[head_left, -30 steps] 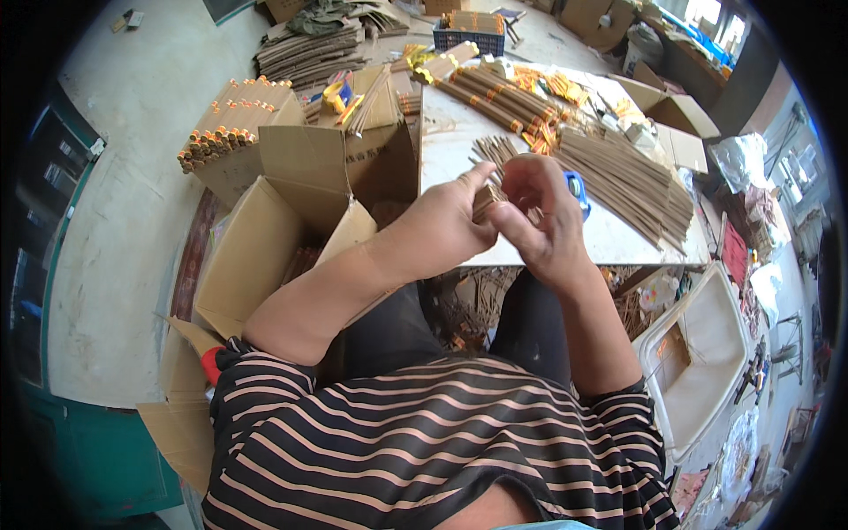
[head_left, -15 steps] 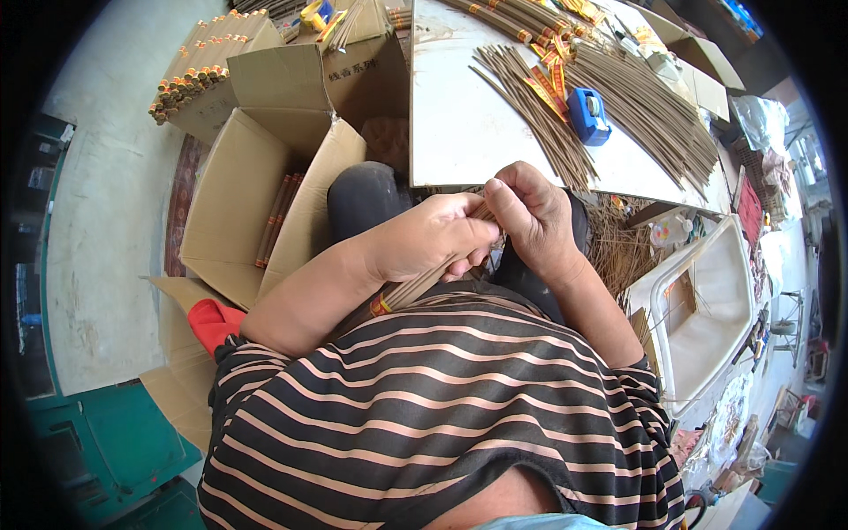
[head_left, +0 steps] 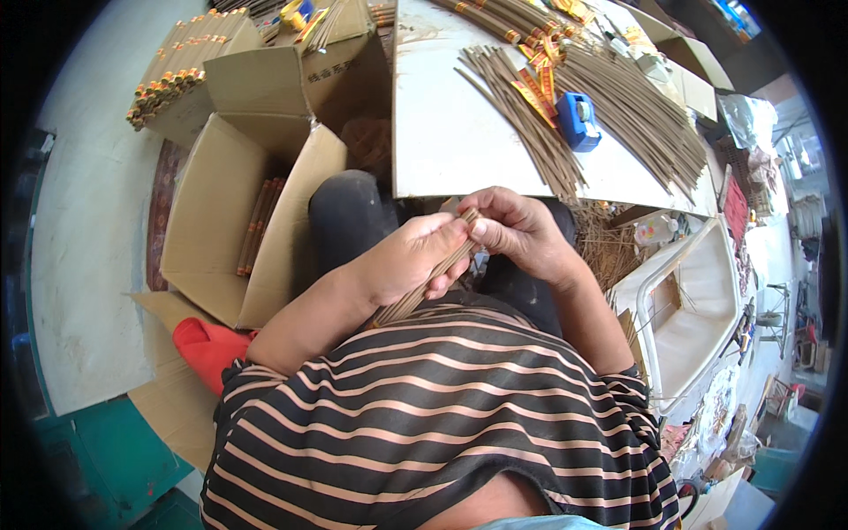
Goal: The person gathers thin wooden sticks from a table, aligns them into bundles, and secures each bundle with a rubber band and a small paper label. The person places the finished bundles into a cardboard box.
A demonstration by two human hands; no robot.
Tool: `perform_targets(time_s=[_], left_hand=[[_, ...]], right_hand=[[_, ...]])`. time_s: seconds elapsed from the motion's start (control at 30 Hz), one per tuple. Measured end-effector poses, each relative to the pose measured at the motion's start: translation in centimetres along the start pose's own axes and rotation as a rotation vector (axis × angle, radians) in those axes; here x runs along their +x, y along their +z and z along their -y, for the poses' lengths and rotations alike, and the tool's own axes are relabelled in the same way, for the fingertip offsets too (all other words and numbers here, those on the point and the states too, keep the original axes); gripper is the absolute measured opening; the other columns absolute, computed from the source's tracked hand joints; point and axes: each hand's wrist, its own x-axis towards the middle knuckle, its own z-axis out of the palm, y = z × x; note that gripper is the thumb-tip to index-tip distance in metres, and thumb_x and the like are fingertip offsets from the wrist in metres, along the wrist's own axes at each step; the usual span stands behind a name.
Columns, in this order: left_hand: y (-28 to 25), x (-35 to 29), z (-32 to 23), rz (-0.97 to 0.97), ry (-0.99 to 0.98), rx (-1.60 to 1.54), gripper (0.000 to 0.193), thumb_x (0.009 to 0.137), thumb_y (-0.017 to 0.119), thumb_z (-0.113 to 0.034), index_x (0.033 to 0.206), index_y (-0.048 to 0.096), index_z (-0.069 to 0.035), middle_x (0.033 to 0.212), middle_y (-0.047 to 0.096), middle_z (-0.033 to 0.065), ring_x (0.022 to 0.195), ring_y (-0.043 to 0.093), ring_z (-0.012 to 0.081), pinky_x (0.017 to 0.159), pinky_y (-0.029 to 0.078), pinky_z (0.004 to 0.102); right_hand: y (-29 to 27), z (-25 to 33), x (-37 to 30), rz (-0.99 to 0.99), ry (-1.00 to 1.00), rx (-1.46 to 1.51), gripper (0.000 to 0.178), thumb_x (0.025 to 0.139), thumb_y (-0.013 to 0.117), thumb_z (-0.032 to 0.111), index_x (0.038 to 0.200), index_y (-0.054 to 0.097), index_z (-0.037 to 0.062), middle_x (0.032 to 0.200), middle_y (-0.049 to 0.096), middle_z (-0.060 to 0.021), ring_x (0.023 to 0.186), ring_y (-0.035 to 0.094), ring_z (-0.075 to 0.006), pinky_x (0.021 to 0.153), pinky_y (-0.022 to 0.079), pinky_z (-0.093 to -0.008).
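My left hand (head_left: 408, 258) is closed around a bundle of thin brown incense sticks (head_left: 403, 306) in front of my belly. The bundle slants, its lower end disappearing by my striped shirt. At the upper end, the thumb and fingers of my right hand (head_left: 523, 235) pinch the stick tips. Beyond my hands, loose incense sticks (head_left: 632, 110) lie spread on the white table (head_left: 442, 141). Among them are red and yellow paper labels (head_left: 535, 91) and a blue tape dispenser (head_left: 579, 122).
An open cardboard box (head_left: 199, 208) at my left holds several wrapped brown bundles (head_left: 260, 225). More banded bundles (head_left: 190, 62) are stacked at the far left. To my right stands a white plastic tub (head_left: 698, 340), with loose sticks (head_left: 605, 238) under the table edge.
The bundle's upper end now shows between my hands, which were lower over it before. A red and yellow band near its lower end has gone out of sight. The whole view has shifted slightly.
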Motion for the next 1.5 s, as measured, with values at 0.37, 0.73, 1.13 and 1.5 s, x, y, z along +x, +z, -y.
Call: perform_targets(time_s=[0.37,0.73,1.13,1.5], left_hand=[[-0.8,1.2,-0.6,-0.035,-0.065,0.070,0.042,0.095,0.038,-0.044,0.096,0.046,-0.003,0.066,0.044,0.0001,0.051,0.039,0.0046,0.047,0.035,0.0166],[-4.3,2.5,-0.9,-0.045,-0.069,-0.016,0.046,0.093,0.040,-0.046,0.096,0.047,-0.001,0.066,0.042,-0.0002,0.050,0.037,0.0042,0.047,0.036,0.0165],[-5.8,3.0,-0.6,-0.033,-0.071,-0.079,0.039,0.096,0.038,-0.040,0.094,0.047,-0.002,0.066,0.043,-0.0003,0.050,0.037,0.0041,0.047,0.036,0.0164],[-6.0,2.5,-0.7,-0.052,-0.079,-0.078,0.040,0.096,0.036,-0.039,0.095,0.047,-0.001,0.066,0.044,-0.0003,0.051,0.037,0.0041,0.048,0.037,0.0164]], right_hand=[[-3.2,0.0,2.7,0.025,0.106,0.001,0.030,0.088,0.060,0.025,0.105,0.057,0.0009,0.077,0.058,-0.0003,0.065,0.051,-0.0062,0.058,0.041,-0.0184],[-18.0,-2.7,13.0,-0.560,0.126,-1.688,0.032,0.075,0.066,0.030,0.092,0.066,0.0034,0.093,0.061,-0.0161,0.089,0.059,-0.0312,0.079,0.045,-0.0390],[-18.9,-2.7,14.5,-0.547,0.163,-1.756,0.024,0.081,0.056,0.025,0.080,0.062,0.0025,0.092,0.061,-0.0174,0.092,0.057,-0.0337,0.078,0.045,-0.0450],[-20.3,-3.4,16.3,-0.514,0.317,-1.635,0.026,0.077,0.063,0.029,0.083,0.062,0.0045,0.087,0.063,-0.0161,0.087,0.059,-0.0330,0.075,0.045,-0.0428]])
